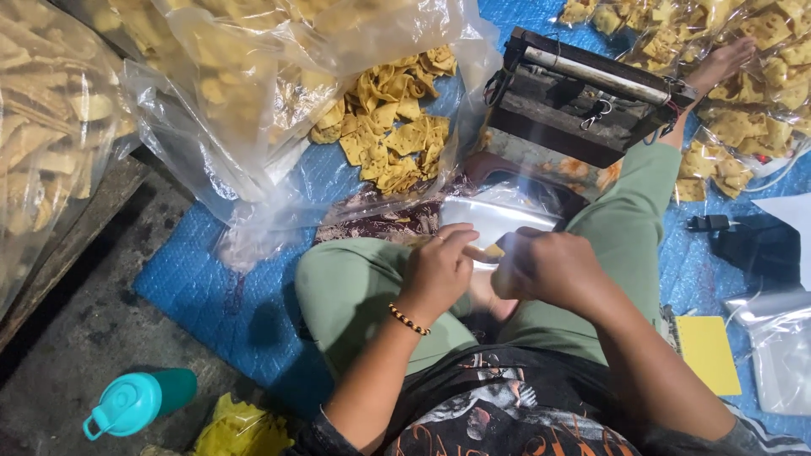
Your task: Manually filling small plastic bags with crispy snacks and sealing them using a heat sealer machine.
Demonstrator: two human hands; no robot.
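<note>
Clear plastic bag (498,221): mouth held at frame centre over your lap; left hand (439,270) pinching its edge, right hand (545,266) fisted, grip hidden; chips (393,135) piled above.

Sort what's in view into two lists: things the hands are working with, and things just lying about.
In use:
left hand and right hand, together on a small clear bag
chip between the fingers
loose chips spilling from the big bag

Lying about:
teal bottle
yellow card
wooden sealer
black plug
</note>
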